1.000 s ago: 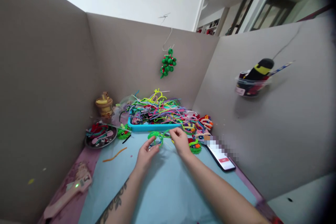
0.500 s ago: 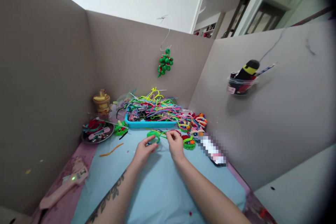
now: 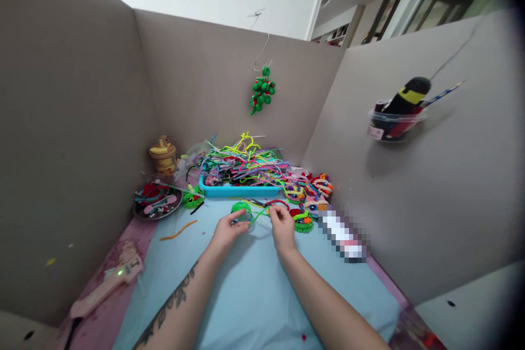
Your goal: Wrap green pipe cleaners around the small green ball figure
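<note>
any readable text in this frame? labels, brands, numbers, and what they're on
No text can be read.
Phone by the right hand: screen pixelated, nothing legible.
Clear cup on the right wall: a small pinkish label, too small to read.
Pink glue gun: a green light, no legible marking.
Left hand holds a green pipe-cleaner piece; no lettering on it.
Forearm tattoo: a pattern, no words discernible.
</note>
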Motion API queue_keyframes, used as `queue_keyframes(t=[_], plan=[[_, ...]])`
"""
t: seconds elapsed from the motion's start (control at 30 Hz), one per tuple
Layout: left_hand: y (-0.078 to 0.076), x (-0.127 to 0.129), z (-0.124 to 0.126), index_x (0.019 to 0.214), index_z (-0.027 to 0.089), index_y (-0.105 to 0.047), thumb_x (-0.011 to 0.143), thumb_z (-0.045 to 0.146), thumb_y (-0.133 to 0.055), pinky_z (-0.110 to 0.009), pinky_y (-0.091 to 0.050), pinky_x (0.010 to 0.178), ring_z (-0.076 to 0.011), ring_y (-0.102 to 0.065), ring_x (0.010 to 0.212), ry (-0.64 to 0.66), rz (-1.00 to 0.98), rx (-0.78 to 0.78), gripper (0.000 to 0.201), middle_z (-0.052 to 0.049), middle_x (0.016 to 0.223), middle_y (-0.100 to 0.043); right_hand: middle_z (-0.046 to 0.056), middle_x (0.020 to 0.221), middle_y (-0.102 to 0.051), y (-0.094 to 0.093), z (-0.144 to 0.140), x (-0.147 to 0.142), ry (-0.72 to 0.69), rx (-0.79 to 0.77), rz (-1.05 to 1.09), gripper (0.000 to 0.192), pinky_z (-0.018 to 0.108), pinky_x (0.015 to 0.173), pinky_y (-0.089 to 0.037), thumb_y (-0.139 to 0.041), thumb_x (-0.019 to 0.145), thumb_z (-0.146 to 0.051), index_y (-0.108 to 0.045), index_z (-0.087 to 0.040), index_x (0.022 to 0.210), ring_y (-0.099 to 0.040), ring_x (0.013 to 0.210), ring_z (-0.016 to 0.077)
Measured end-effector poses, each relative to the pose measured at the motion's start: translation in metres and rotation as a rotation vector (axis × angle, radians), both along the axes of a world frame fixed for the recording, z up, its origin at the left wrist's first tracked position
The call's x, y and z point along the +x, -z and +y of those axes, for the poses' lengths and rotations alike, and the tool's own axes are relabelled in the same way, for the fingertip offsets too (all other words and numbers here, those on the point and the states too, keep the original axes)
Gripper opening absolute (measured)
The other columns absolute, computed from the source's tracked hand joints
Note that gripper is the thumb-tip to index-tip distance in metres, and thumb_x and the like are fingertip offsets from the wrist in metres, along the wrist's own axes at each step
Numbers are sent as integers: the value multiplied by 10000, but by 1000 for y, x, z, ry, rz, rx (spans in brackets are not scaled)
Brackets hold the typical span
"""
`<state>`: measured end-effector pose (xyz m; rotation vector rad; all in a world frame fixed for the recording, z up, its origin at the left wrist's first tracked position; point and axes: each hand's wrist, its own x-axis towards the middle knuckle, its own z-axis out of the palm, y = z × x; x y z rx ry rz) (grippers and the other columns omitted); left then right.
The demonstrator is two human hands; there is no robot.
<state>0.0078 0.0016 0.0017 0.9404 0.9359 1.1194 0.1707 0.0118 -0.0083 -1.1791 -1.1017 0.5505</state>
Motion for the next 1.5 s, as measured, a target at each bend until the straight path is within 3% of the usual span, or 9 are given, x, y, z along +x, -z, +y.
queue_keyframes(t=[0.13,0.4,0.6,0.8,0.93,1.0,1.1,1.23,1.5], plan=[[5,4,5,1063,114,-632,484,140,-774,-294,-484,705,-222,-645,833,-66,40,36,596,-116,893,-687,13,696,-552,2,11,4,-18,-9,32,249,258,635,-402,-545,750,-403,-576,-157,739,-485,669,146],[20,2,15,975,149,-669,575,103,-659,-294,-502,707,-167,-651,758,-312,188,238,403,-123,1119,-559,10,728,-559,3,15,-2,-141,19,86,200,260,676,-407,-548,757,-359,-572,-161,749,-502,703,143],[26,1,15,993,168,-668,619,151,-640,-309,-502,747,-150,-644,729,-283,250,282,375,-116,1164,-544,23,752,-570,11,23,1,-115,14,87,216,278,698,-421,-541,760,-376,-572,-162,765,-514,728,156],[10,1,8,1082,166,-631,549,190,-741,-315,-496,740,-160,-648,745,-124,106,142,545,-148,1293,-477,37,790,-588,8,33,19,-109,27,52,182,297,726,-430,-540,760,-351,-582,-177,729,-540,773,171],[2,-6,5,1240,131,-508,562,226,-764,-295,-474,753,-186,-640,793,-14,36,77,731,-117,980,-671,26,732,-585,8,38,30,-119,-7,-157,162,287,666,-429,-544,753,-318,-609,-184,688,-538,693,161],[2,-9,6,1268,117,-474,573,241,-759,-298,-471,766,-191,-640,798,-36,43,76,762,-98,890,-692,34,736,-593,8,37,30,-86,13,-280,166,305,703,-431,-524,766,-288,-624,-186,682,-546,738,175],[4,-10,7,1240,134,-505,576,228,-751,-311,-487,771,-180,-647,792,-157,111,103,715,-137,1083,-635,76,939,-608,5,29,22,-8,97,-472,184,383,839,-410,-495,782,-225,-647,-188,878,-531,924,218],[5,-7,7,1128,181,-600,589,209,-726,-321,-513,771,-142,-653,748,-280,156,217,554,-150,1392,-360,73,1168,-541,-2,7,-2,-46,253,-727,383,465,979,-316,-490,778,-155,-544,-232,1150,-412,1132,247],[6,-6,6,1140,147,-593,609,204,-709,-311,-508,788,-117,-634,708,-294,181,227,546,-154,1335,-437,52,1259,-469,-1,-9,-31,-185,275,-854,294,470,1017,-306,-482,776,-97,-612,-253,989,-311,1232,253]])
